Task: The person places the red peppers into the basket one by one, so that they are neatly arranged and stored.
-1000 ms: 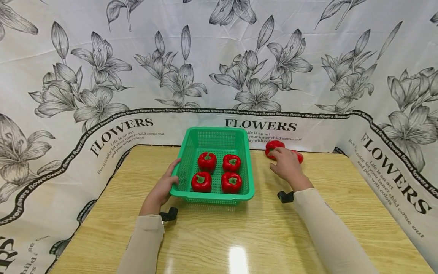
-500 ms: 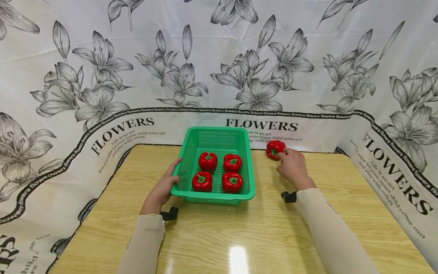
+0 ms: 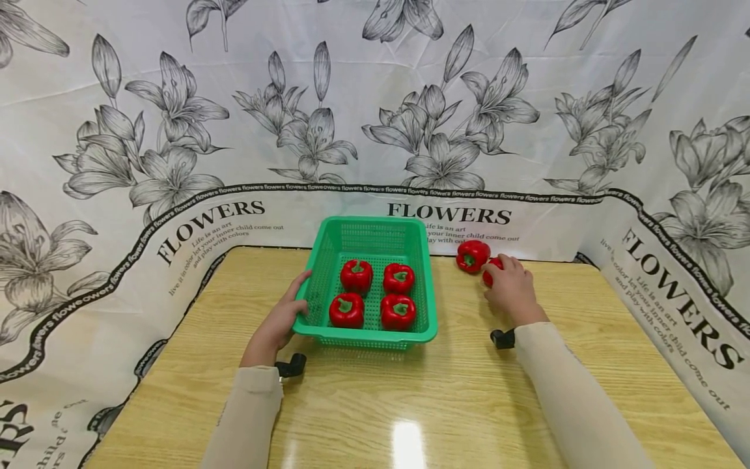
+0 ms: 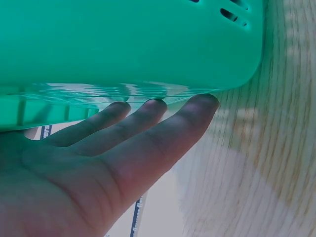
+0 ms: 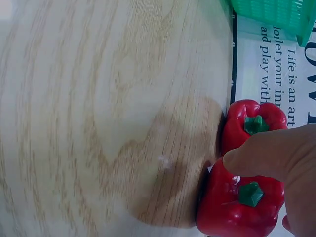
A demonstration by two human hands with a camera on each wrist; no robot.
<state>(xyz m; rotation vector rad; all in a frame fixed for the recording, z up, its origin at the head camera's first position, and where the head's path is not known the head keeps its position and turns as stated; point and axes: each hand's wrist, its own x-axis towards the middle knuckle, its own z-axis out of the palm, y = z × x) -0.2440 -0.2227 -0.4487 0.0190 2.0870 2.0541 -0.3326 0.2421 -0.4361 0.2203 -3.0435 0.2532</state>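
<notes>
At the back right of the table, my right hand (image 3: 514, 293) grips a red bell pepper (image 3: 494, 270), and its far side is hidden by the fingers. In the right wrist view the thumb lies across the top of that pepper (image 5: 232, 212), beside its green stem. A second red bell pepper (image 3: 473, 255) sits right against it, farther back. My left hand (image 3: 280, 322) holds the left rim of a green plastic basket (image 3: 375, 335), thumb at the rim and fingers (image 4: 148, 143) along the outer wall. Several red bell peppers (image 3: 398, 311) stand inside the basket, stems showing.
The wood-grain table (image 3: 363, 404) carries the basket near its back edge. A white flower-printed cloth (image 3: 328, 150) hangs close behind the table and along both sides. Black wrist mounts (image 3: 291, 366) stick out beside both sleeves.
My right hand has shifted right, from the back pepper to the one beside it, uncovering the back pepper. The left hand and the basket stay in place.
</notes>
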